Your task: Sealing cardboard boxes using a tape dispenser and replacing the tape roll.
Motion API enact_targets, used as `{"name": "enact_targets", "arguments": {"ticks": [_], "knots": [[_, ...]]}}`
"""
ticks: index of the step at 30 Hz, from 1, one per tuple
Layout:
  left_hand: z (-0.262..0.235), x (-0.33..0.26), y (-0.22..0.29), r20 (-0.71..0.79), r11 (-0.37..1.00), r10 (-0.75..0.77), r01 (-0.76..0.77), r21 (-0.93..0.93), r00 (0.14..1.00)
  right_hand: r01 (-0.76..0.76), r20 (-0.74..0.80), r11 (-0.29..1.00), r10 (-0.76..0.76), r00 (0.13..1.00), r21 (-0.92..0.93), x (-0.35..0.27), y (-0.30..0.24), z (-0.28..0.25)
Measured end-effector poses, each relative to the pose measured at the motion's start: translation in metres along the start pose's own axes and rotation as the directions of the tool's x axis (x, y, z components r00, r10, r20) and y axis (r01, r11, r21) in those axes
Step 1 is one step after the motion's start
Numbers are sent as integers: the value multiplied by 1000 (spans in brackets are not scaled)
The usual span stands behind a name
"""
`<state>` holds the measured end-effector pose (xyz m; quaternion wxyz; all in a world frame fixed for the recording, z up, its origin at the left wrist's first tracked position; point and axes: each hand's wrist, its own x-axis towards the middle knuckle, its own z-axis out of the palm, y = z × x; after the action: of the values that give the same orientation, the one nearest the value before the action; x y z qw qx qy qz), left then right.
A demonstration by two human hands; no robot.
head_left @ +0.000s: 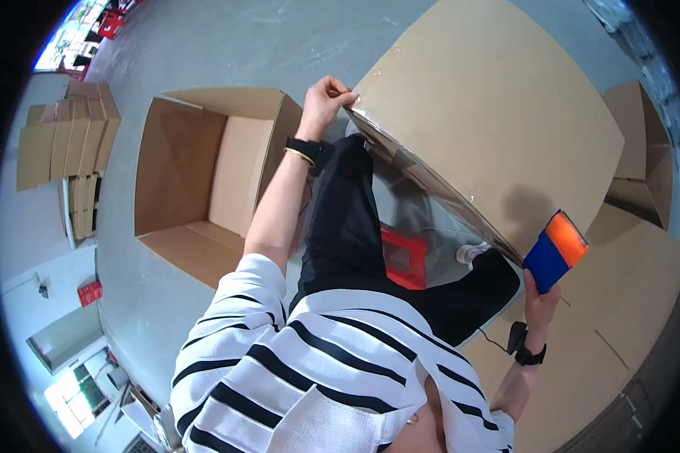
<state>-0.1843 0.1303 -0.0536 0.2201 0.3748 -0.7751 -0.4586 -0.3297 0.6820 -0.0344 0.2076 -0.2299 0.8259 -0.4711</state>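
A large cardboard box (499, 98) stands before me, its flat brown top tilted in view. At its left corner my left hand (327, 103) is closed in a pinch; what lies between the fingertips is too small to make out. Bits of shiny clear tape show by that corner and along the near edge. My right hand (542, 300) grips a blue and orange block-shaped hand tool (555, 253) with a dark edge at its far end. The tool is beside the box's near right edge, over brown cardboard, and casts a shadow on the box top.
An open cardboard box (215, 170) lies left of my leg. Between my legs is a red plastic stool (406, 259). Flat cardboard (619, 302) spreads at the right, with another open box (638, 151) behind. Stacked folded cartons (68, 136) stand far left.
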Motion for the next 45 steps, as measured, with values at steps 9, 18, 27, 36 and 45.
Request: {"name": "enact_targets", "arguments": {"ticks": [9, 18, 27, 36, 45], "knots": [[3, 29, 69, 622, 908, -204, 383, -169, 756, 144, 103, 983, -133, 986, -113, -41, -28, 16], [-53, -22, 68, -314, 977, 167, -199, -71, 935, 401, 224, 886, -450, 864, 232, 24, -86, 68], [-5, -125, 216, 359, 772, 612, -632, -74, 705, 790, 401, 607, -704, 586, -87, 84, -113, 98], [15, -122, 203, 789, 970, 245, -132, -206, 564, 692, 529, 722, -586, 613, -1, 64, -121, 65], [23, -61, 195, 725, 977, -143, 213, -6, 673, -316, 806, 927, 24, 591, 204, 83, -159, 58]]}}
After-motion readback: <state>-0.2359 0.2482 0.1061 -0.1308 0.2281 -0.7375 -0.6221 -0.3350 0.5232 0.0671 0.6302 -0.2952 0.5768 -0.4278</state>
